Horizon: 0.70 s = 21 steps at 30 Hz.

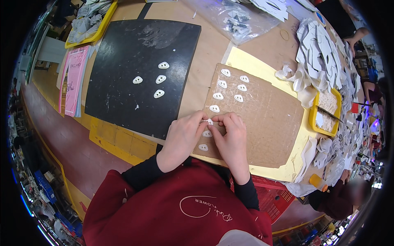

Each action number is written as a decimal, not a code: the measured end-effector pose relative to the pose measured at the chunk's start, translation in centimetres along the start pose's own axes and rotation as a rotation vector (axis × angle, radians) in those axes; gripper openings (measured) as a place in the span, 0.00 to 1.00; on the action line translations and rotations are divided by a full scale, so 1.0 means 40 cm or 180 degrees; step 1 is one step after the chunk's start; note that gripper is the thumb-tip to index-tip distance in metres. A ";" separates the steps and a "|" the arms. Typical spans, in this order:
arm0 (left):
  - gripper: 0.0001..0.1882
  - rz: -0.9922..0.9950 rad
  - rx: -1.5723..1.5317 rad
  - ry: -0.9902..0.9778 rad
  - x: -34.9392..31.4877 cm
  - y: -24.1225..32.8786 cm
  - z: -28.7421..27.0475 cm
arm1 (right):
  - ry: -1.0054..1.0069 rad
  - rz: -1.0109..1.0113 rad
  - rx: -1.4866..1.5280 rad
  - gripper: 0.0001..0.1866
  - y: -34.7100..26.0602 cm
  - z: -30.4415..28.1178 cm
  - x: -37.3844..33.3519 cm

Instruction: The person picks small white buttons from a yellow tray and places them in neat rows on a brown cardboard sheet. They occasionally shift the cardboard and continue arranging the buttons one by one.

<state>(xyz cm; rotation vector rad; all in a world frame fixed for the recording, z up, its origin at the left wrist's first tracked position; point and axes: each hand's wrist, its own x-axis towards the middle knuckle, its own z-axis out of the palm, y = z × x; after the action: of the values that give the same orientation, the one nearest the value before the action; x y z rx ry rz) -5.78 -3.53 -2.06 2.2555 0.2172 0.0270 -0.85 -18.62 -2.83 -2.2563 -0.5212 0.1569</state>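
Observation:
Between my fingertips is a small white piece with two holes, rounded and roughly triangular. My left hand pinches it from the left, and my right hand pinches it from the right. Both hands are over the left part of a brown cardboard sheet. More two-holed white pieces lie on that sheet in two rows, one of them a white piece just beyond my fingers and another white piece nearer me. A black board to the left carries several like it, including a white piece.
Under the cardboard lies a yellow sheet. At right, a yellow tray of pale scraps stands beside piled white cut pieces. A clear plastic bag is at the back, a pink booklet far left. Another person is at lower right.

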 end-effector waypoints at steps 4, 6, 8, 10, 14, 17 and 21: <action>0.07 -0.0124 0.0067 0.0053 -0.003 0.000 0.009 | -0.0028 -0.0016 -0.0093 0.09 0.003 0.003 0.000; 0.08 -0.0099 0.0120 0.0081 -0.003 -0.001 0.012 | -0.0123 0.0041 -0.0125 0.09 0.004 0.002 -0.002; 0.08 -0.0179 0.0125 -0.0018 0.000 0.007 0.007 | -0.0099 -0.0003 -0.0073 0.09 0.003 -0.001 -0.002; 0.07 -0.0182 0.0101 -0.0036 0.001 0.010 0.005 | -0.0097 -0.0024 -0.0070 0.09 0.005 -0.001 -0.001; 0.06 -0.0006 0.0065 -0.0052 0.002 0.007 0.003 | -0.0074 -0.0002 -0.0110 0.09 0.011 0.004 -0.004; 0.06 0.0012 0.0016 -0.0112 0.003 0.006 -0.001 | -0.0041 0.0046 -0.0058 0.09 0.011 0.005 -0.005; 0.05 0.0007 -0.0043 -0.0049 0.005 0.006 0.000 | 0.0000 0.0085 0.0047 0.09 0.014 0.010 -0.007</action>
<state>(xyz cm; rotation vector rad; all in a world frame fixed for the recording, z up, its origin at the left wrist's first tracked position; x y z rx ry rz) -5.53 -3.64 -1.88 2.2418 0.2058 0.0122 -1.05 -18.80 -3.54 -2.2496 -0.4887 0.1739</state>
